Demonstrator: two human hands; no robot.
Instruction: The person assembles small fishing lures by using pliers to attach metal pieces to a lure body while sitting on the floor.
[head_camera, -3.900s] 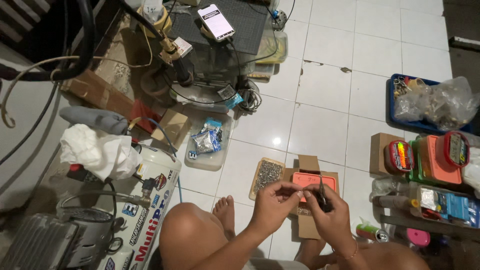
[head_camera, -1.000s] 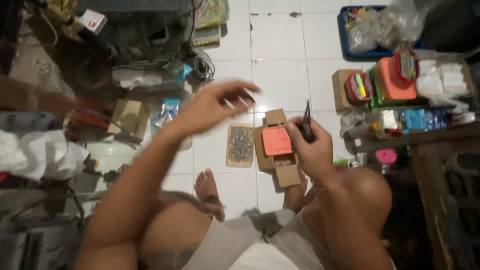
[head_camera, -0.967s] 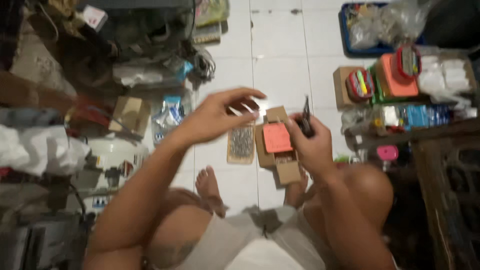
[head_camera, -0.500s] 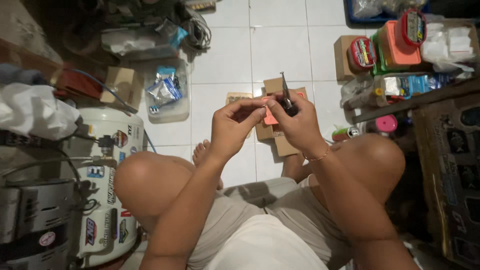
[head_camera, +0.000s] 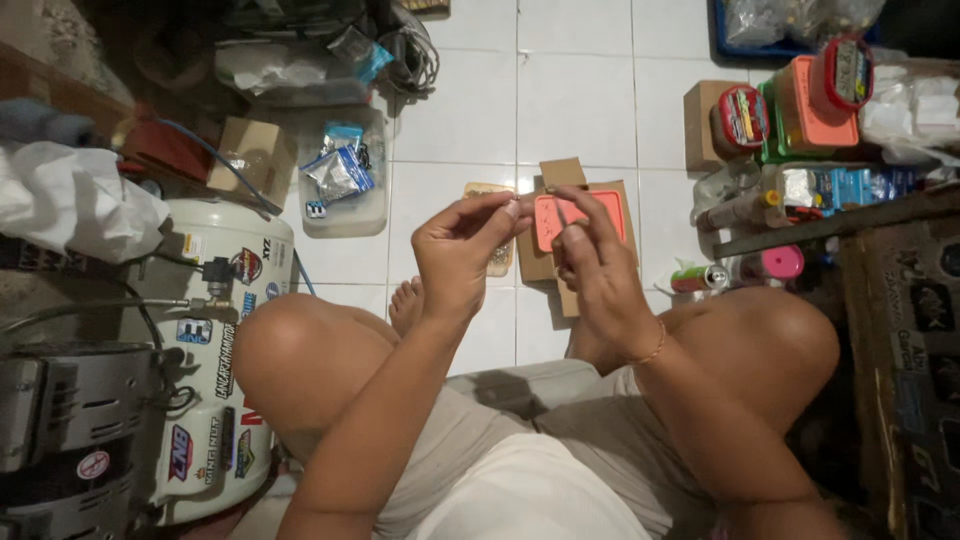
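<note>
over the white tile floor, between my two raised knees, both hands are up close together in front of the camera. my left hand (head_camera: 462, 255) has its thumb and forefinger pinched together, fingertips pointing toward the other hand; whatever sits in that pinch is too small for me to make out, so i cannot tell whether it holds a part or is simply closed. my right hand (head_camera: 598, 262) is curled around a thin dark tool (head_camera: 560, 212), of which only a short tip shows above the fingers, angled toward the left fingertips. the two hands are almost touching at the fingertips.

directly beneath them on the floor lies an open cardboard box (head_camera: 556, 250) with an orange-pink pad (head_camera: 608, 213) resting in it, and just to its left a small tray of tiny metal bits (head_camera: 497, 258), mostly hidden by my left hand.

judging from how things lie, i'd say the work is in the middle: the pad is out and laid flat, the tool is in hand, and the fine joining or picking between the fingertips is under way, not finished. nothing small is yet seen placed on the pad.

off to my left stands a white compressor tank (head_camera: 228, 330) with stickers, and behind it a clear tub of packets (head_camera: 340, 175). to my right, orange-lidded containers (head_camera: 820, 95) crowd a low shelf.
</note>
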